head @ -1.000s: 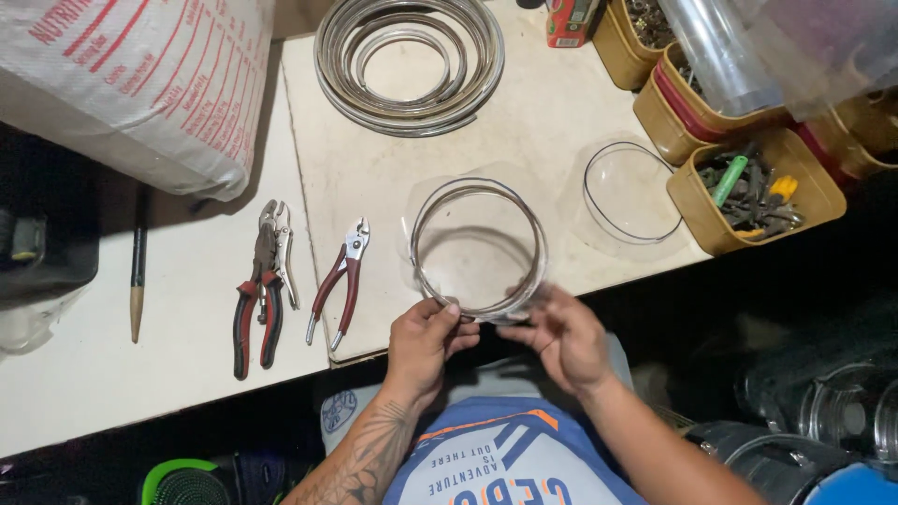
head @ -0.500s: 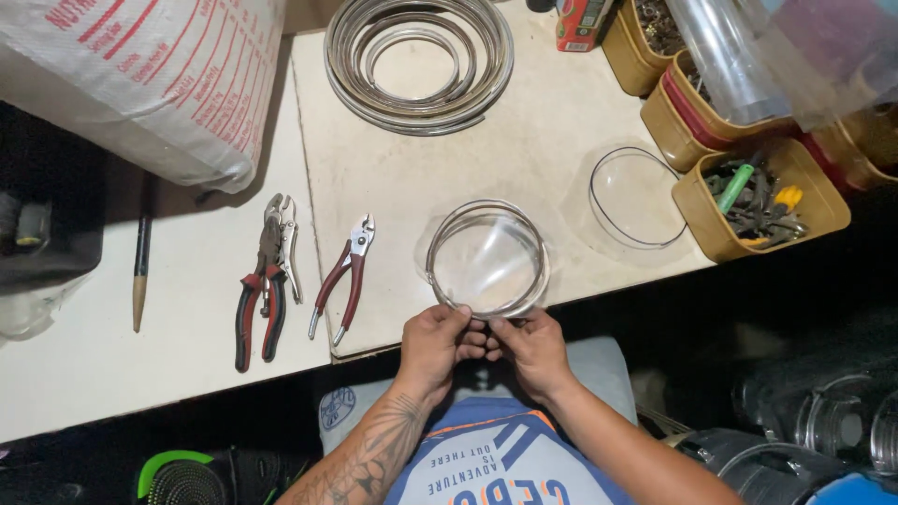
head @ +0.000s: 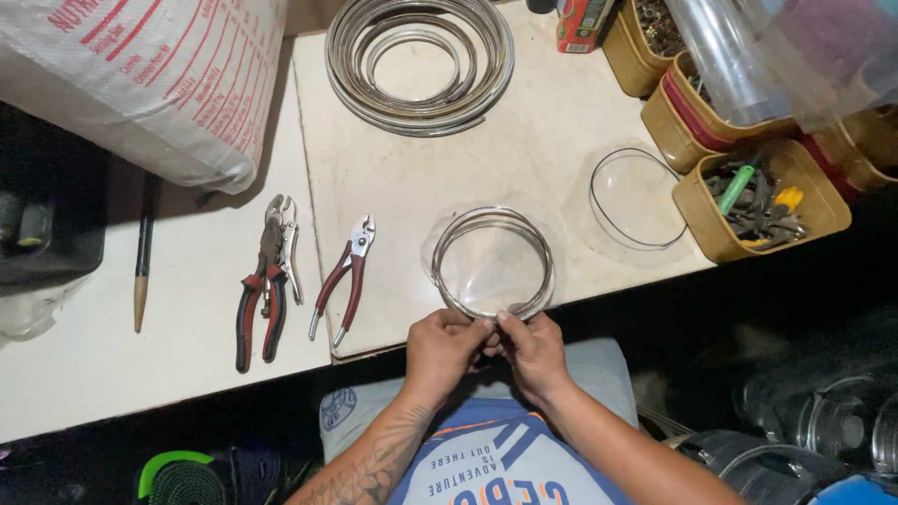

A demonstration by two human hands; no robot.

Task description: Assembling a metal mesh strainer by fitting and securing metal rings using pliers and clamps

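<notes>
Light falls from above onto the pale, cream-coloured worktop (head: pixel 524 140), which is bright and evenly lit, while everything below its front edge sinks into near black. The large white woven sack (head: pixel 140 84) casts a soft dark shadow beneath it. Focus is sharp at the centre, and the coiled shiny metal bands (head: pixel 421 65) carry small glints.

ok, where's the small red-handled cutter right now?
In the head view, the small cutter lies on the table left of the metal ring that both hands pinch, and right of the bigger pliers.
</notes>
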